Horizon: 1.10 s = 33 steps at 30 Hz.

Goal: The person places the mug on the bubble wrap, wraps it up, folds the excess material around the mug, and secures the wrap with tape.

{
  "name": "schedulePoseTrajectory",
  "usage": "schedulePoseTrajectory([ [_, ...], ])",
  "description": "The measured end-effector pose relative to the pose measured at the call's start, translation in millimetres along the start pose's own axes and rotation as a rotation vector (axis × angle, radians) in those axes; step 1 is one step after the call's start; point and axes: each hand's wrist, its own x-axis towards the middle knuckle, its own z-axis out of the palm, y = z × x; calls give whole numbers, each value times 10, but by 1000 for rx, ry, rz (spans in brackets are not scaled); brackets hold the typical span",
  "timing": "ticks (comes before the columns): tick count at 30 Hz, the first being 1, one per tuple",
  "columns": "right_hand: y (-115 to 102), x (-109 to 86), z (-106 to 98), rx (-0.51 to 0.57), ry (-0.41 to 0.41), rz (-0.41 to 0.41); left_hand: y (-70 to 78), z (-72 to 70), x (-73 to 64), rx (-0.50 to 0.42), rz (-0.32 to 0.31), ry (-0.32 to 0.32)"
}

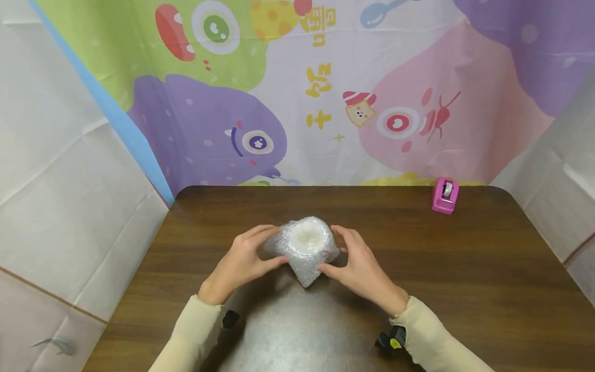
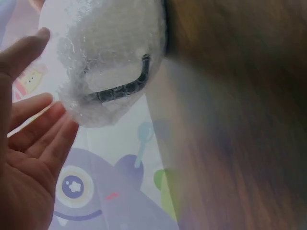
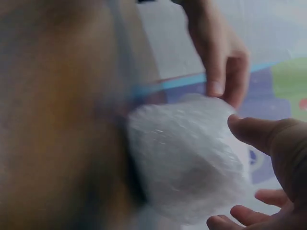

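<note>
A white mug wrapped in bubble wrap (image 1: 309, 243) stands near the middle of the table. Its dark handle (image 2: 117, 92) shows through the clear wrap in the left wrist view. On the handle side, my left hand (image 1: 241, 261) touches the wrap with fingertips and thumb spread apart. Across from it, my right hand (image 1: 364, 268) is at the opposite side, thumb toward the front and fingers toward the back. The right wrist view shows the wrapped side of the mug (image 3: 187, 158) between thumb and fingers, which are loosely extended. A corner of wrap points toward me.
A pink tape dispenser (image 1: 445, 196) stands at the back right edge of the brown wooden table (image 1: 465, 268). Behind the table hangs a cartoon-printed cloth (image 1: 325, 155). Pale sheets hang at both sides.
</note>
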Motion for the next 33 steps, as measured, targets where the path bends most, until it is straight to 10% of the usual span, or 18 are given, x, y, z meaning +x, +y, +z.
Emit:
schedulePoseTrajectory([
  [8,26,-25,164,-61,25,60,20,-1,83,24,-77,-143],
  [33,173,212,319,-122,83,-102,-51,-7,177,159,-26,-172],
])
